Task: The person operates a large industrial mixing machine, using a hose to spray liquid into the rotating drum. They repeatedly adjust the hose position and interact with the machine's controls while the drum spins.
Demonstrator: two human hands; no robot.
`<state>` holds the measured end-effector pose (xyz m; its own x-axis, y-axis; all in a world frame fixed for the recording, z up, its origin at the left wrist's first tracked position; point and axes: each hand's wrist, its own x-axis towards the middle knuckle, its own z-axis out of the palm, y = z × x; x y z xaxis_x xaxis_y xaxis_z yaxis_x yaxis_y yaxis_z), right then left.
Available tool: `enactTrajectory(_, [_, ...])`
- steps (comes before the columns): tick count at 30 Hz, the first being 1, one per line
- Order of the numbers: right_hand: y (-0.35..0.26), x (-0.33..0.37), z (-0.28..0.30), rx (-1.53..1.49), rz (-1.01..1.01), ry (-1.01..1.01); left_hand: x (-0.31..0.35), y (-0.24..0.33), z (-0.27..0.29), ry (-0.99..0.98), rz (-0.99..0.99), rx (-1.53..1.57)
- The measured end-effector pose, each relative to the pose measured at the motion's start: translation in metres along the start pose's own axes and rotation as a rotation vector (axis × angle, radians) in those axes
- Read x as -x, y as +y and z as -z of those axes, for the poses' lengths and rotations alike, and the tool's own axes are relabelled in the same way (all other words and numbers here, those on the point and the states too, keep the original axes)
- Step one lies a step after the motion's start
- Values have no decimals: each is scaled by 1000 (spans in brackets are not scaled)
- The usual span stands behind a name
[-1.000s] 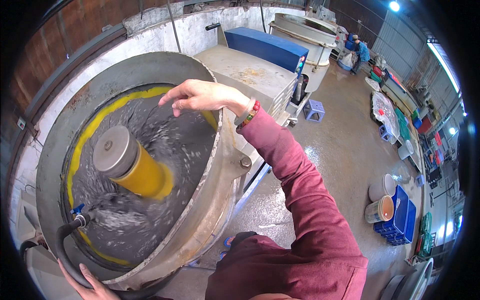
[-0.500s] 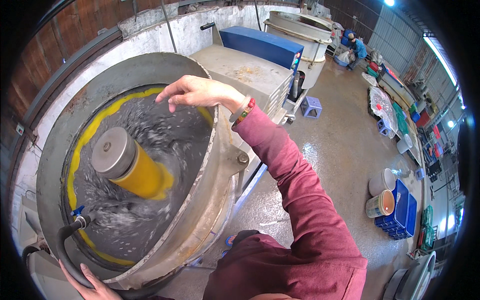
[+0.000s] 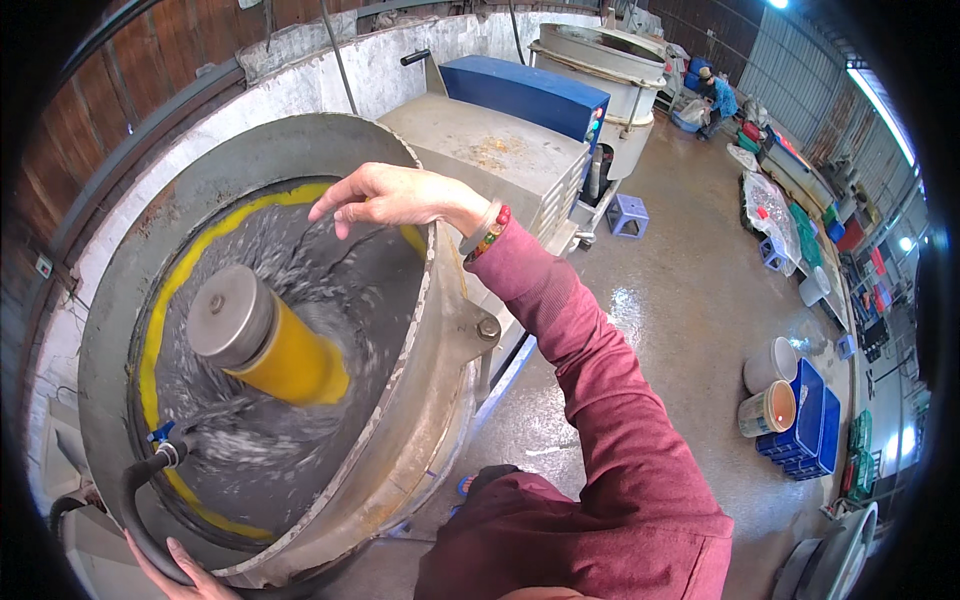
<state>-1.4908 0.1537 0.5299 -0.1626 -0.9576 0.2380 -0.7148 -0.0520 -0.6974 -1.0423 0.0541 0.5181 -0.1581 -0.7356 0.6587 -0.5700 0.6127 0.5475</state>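
Note:
A large round metal tub (image 3: 108, 365) with a yellow inner band holds a churning grey mass of small pieces, blurred by motion. From its middle rises a yellow column (image 3: 292, 360) with a grey metal cap (image 3: 230, 310). My right hand (image 3: 385, 195) hangs over the tub's far right rim, fingers loosely bent and apart, nothing in them. Low at the near left, my left hand (image 3: 196, 578) is wrapped round a black hose (image 3: 131, 505). The hose's end, fitted with a small blue valve lever (image 3: 160, 433), points into the tub, and liquid seems to stream from it.
A machine housing (image 3: 470, 130) with a blue control box (image 3: 525, 92) adjoins the tub. Behind stands another big tub (image 3: 610, 95). On the wet floor (image 3: 640, 330) are a purple stool (image 3: 628, 216), pails (image 3: 768, 408) and blue crates (image 3: 812, 425). Another person (image 3: 718, 98) bends over far off.
The whole view has shifted slightly. The contents of the tub have kept swirling, while both hands stay nearly where they were; the left still grips the hose.

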Motion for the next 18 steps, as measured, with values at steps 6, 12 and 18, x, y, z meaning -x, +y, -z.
enactTrajectory(6, [-3,-1,0,-32,-8,-24,1,-3,1,-15,20,-14])
enactTrajectory(12, [-3,1,3,-21,54,-20,-2,-5,-6,13,34,72])
enactTrajectory(18, [-5,3,-2,24,40,-23,10,-15,-4,12,-1,37])
